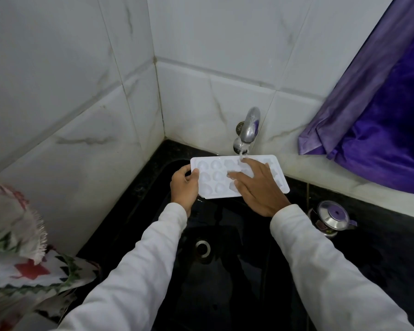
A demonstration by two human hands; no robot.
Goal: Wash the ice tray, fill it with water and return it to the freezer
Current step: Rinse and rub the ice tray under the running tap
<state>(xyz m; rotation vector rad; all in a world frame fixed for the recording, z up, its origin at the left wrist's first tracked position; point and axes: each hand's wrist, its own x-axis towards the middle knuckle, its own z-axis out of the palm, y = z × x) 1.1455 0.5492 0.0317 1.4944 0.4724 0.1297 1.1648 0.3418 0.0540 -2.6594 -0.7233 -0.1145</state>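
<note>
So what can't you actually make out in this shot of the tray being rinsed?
All in the head view:
- Ice tray: right-side compartments hidden under the right hand.
- Left hand: fingers hidden beneath the tray's edge.
- Small steel pot: contents hidden by its lid.
- Patterned cloth: cut off by the left edge.

A black stone counter [380, 240] wraps a black sink [225, 295], whose round drain [202, 247] lies below the fingers [234, 174] spread on the tray. 1 steel-lidded jar [332, 217] stands on the counter right of those fingers. Patterned cloth [22, 263] lies far left of them.
</note>
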